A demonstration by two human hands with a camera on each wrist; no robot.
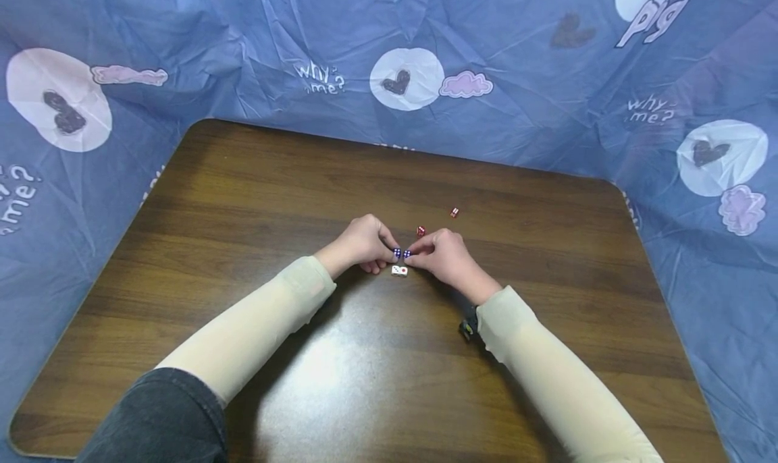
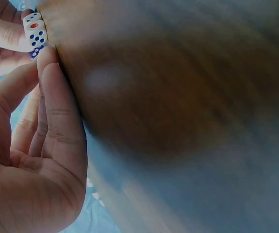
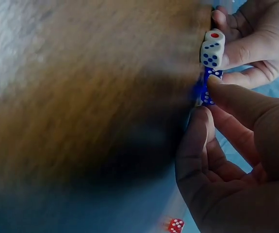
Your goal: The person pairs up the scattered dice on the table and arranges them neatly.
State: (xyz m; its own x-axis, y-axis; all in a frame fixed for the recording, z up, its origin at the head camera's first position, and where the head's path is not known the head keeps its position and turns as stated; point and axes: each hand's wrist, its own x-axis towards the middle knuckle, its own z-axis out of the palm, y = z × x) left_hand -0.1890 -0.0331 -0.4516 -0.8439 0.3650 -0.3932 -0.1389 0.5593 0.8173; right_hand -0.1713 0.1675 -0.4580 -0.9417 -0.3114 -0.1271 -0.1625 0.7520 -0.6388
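Note:
My left hand point(image 1: 362, 241) pinches a blue die point(image 1: 397, 253) with white pips between thumb and index finger. Opposite it, my right hand point(image 1: 446, 257) pinches a second blue die point(image 1: 407, 254) the same way. The two blue dice are level with each other, a narrow gap between them in the head view. Just on the near side lie two white dice point(image 1: 399, 271), side by side; one top shows a red pip. In the right wrist view the white dice point(image 3: 213, 48) partly hide the blue die in my left hand.
A red die point(image 1: 421, 231) lies just beyond my right fingers, and another red die point(image 1: 454, 212) is farther back to the right. All of them are on a brown wooden table point(image 1: 340, 382). A blue printed cloth point(image 1: 255, 78) hangs behind its far edge.

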